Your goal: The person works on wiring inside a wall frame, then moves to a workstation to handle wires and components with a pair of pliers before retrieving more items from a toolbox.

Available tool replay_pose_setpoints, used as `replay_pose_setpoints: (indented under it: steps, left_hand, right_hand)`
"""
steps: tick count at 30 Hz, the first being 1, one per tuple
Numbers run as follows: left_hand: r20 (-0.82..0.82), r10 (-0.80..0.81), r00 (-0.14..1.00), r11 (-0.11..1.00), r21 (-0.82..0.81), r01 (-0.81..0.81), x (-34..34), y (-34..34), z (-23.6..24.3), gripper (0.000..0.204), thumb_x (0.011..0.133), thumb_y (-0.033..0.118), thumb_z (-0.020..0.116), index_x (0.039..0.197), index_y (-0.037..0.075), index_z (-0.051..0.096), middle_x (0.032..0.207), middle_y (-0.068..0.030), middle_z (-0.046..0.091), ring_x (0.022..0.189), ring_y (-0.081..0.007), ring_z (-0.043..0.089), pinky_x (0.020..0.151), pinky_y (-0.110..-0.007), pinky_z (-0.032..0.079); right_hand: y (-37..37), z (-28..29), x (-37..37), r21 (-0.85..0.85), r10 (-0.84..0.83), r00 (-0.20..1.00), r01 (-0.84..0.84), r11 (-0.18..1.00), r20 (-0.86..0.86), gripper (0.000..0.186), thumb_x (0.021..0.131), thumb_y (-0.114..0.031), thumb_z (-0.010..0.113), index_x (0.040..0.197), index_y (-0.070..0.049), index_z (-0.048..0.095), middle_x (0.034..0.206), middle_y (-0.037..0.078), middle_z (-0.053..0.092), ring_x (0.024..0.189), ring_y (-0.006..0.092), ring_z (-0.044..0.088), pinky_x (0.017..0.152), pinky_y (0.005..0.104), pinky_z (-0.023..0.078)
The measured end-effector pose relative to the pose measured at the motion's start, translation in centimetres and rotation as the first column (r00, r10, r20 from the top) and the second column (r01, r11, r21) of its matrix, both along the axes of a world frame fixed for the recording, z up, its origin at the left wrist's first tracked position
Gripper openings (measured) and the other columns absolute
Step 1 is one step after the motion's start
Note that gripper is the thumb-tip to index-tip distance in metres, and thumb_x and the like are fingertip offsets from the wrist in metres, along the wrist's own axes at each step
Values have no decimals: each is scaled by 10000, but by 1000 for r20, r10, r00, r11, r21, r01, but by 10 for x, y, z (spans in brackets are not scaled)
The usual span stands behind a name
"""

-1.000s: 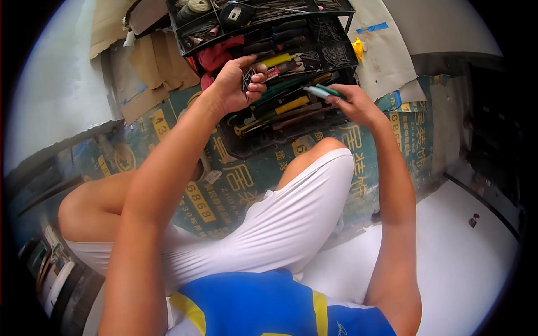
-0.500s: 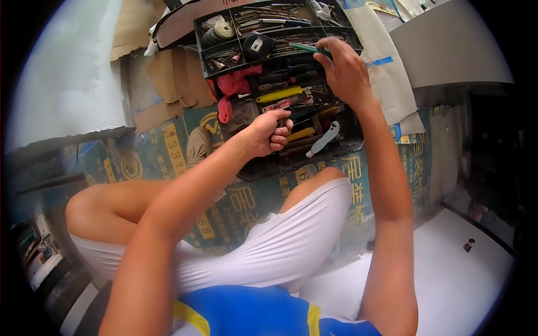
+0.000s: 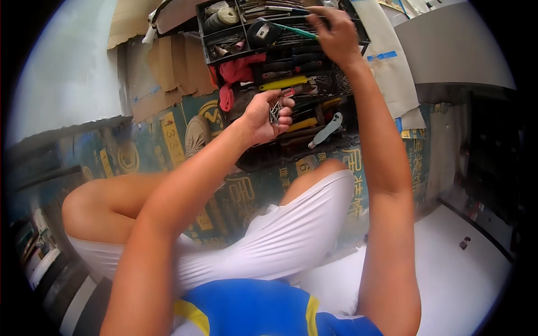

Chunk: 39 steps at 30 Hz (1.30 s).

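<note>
Left hand: palm turned up, in front of the lower part of the toolbox; its grip is narrow, fingers curled around small metal fasteners, too small to tell screws from nails.
Right hand: back upward, over the right side of the upper tray; its fingertips are at a slim pen-like tool, but whether the grip holds anything I cannot tell.
Slim green tool: slants over the upper tray, right end at the right hand, left end near the tape measure; held or resting, I cannot tell.
Toolbox: black, tiered, on the printed green floor covering.
Upper tray contents: a pale spool in the left compartments, thin metal pieces to its right.
Lower contents: a pinkish-red cloth at the left, a yellow tool handle beyond the left hand, and a pale grey-blue handled tool lying slantwise to that hand's right.
Left of the toolbox: cardboard and a beige shoe.
</note>
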<state>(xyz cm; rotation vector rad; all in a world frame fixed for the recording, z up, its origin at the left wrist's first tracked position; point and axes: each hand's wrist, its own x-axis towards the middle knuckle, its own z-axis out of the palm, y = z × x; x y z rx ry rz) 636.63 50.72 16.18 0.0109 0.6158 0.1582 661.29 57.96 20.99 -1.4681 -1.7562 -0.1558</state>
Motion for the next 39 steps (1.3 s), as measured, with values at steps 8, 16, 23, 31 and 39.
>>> replay_pose_setpoints:
  steps: [8, 16, 23, 31, 39]
  left_hand:
    - [-162, 22, 987, 988, 153, 3, 3, -6, 30, 352, 1007, 274, 354, 1016, 9, 587, 820, -79, 610, 717, -230, 586, 632, -330, 508]
    - [-257, -58, 965, 997, 38, 71, 50, -26, 7, 316, 1005, 285, 367, 990, 23, 544, 750, -71, 551, 680, -229, 551, 630, -355, 500]
    - [-122, 126, 985, 988, 106, -113, 163, 20, 4, 314, 996, 268, 349, 1034, 5, 515, 848, -126, 554, 790, -281, 551, 752, -424, 511]
    - [-199, 420, 885, 865, 384, -324, 223, 54, -4, 139, 957, 95, 465, 1089, 62, 496, 1039, -132, 551, 962, -295, 540, 1005, -495, 399]
    - [-48, 234, 971, 704, 697, -135, 157, 12, 45, 361, 866, -11, 561, 1220, 22, 500, 1126, -132, 545, 1056, -207, 524, 1064, -375, 403]
  right_hand:
    - [-98, -5, 26, -245, -234, 839, 125, 962, -492, 169, 917, -198, 666, 1016, -74, 723, 876, 84, 702, 811, 180, 656, 742, 287, 508]
    - [-222, -40, 61, -432, -650, 468, 495, 754, -599, 258, 990, -227, 578, 1052, 1, 683, 932, 55, 709, 840, 122, 659, 725, 246, 513]
    - [-268, -62, 10, -594, -624, 237, 191, 782, -745, 195, 971, -190, 604, 1022, -21, 684, 872, 40, 699, 779, 112, 645, 668, 243, 515]
    - [-313, -82, -1, -625, -662, 176, 225, 748, -729, 168, 961, -161, 610, 1019, -17, 676, 832, 39, 690, 732, 100, 632, 648, 238, 506]
    - [-324, -90, -6, -669, -692, 218, 180, 721, -688, 162, 968, -143, 594, 1031, -12, 665, 841, 45, 687, 744, 107, 633, 660, 246, 506]
